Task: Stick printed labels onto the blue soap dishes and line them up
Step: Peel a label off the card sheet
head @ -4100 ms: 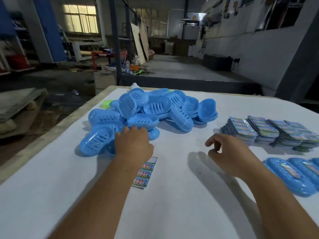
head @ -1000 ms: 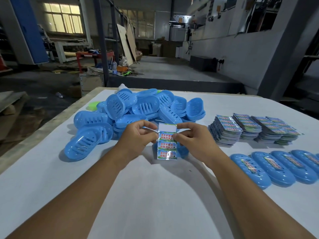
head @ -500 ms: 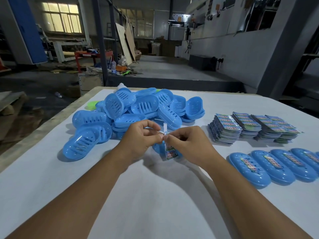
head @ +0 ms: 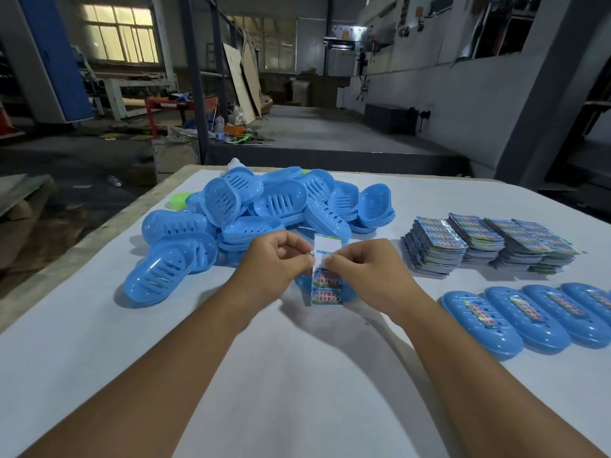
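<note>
Paper backing showing white at the top of the label strip (head: 325, 274) is the giveaway here: both hands are pinched on it right at the same spot, left hand (head: 276, 264) curled with fingertips closed on the left edge, right hand (head: 362, 267) doing the same on the right edge, so both grips are clamped on the strip and holding it up off the table (head: 297, 375). Half a second back the strip was turned edge-on between the fingers and you could barely see the print, and a second back it was face-on like now, so it's been flipped round again, my guess being to work a sticker loose off the backing. Two printed labels hang below the fingers, with a blue dish lying just behind them, partly hidden. Can't tell if a label corner is actually lifted yet, fingers cover it. Out from there: the pile of soap dishes (head: 264, 209) sits just beyond the hands, unlabeled as far as I can see, the stacks of label sheets (head: 489, 242) are off to the right, and the labeled dishes (head: 529, 319) are lined up side by side near the right edge, four in view. So plenty of the task left I'd say, next one needs a peeled sticker first
</note>
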Demonstrator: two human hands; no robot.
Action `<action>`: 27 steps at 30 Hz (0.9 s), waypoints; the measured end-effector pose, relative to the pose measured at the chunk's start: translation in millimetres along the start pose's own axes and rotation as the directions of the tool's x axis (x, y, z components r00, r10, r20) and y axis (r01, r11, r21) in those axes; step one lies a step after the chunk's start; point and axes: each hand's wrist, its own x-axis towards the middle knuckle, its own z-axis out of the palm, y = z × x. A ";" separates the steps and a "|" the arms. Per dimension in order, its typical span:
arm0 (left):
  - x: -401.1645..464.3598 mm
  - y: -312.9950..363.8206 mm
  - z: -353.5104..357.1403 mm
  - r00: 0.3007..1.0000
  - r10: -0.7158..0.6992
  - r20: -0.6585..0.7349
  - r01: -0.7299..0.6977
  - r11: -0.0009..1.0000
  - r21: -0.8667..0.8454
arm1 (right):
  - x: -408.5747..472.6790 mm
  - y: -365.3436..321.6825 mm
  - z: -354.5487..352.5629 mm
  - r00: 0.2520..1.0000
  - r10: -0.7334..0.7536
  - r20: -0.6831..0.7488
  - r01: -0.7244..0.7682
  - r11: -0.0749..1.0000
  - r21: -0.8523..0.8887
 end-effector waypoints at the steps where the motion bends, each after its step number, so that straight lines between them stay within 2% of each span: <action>1: 0.1 0.7 -0.2 1.000 -0.007 -0.013 0.008 1.000 0.002 | 0.7 -0.6 -1.8 1.000 0.025 -0.005 -0.025 1.000 0.010; 6: 0.8 1.6 -7.9 0.989 -0.047 -0.140 0.071 0.983 0.171 | 1.2 -5.2 -14.3 0.989 0.151 -0.002 -0.150 0.985 0.086; 9: -6.5 2.6 -15.6 0.976 -0.076 -0.204 0.120 0.970 0.209 | 0.1 -6.7 -15.4 0.982 0.183 0.040 -0.186 0.975 0.122; 16: -24.4 -1.6 -33.8 0.966 -0.100 -0.239 0.176 0.930 0.323 | -4.1 -5.8 -12.0 0.975 0.183 0.125 -0.196 0.976 0.099; 20: -27.0 -6.9 -48.3 0.964 -0.118 -0.237 0.210 0.887 0.411 | -3.0 -2.9 -13.6 0.977 0.176 0.116 -0.186 0.979 0.080; 21: -27.3 -8.9 -52.2 0.972 -0.112 -0.209 0.204 0.842 0.499 | -2.5 -1.9 -13.7 0.978 0.174 0.117 -0.183 0.980 0.076; 22: -27.3 -10.8 -55.5 0.980 -0.090 -0.176 0.183 0.751 0.634 | -2.5 -1.3 -13.2 0.977 0.174 0.123 -0.183 0.981 0.068; 24: -27.4 -12.8 -59.4 0.992 -0.032 -0.122 0.122 0.496 0.859 | -3.0 0.3 -10.6 0.976 0.171 0.132 -0.178 0.983 0.044; 27: -30.0 -9.3 -58.8 0.988 0.042 -0.147 0.132 0.250 0.959 | -2.8 2.4 -7.4 0.983 0.145 0.110 -0.149 0.988 0.027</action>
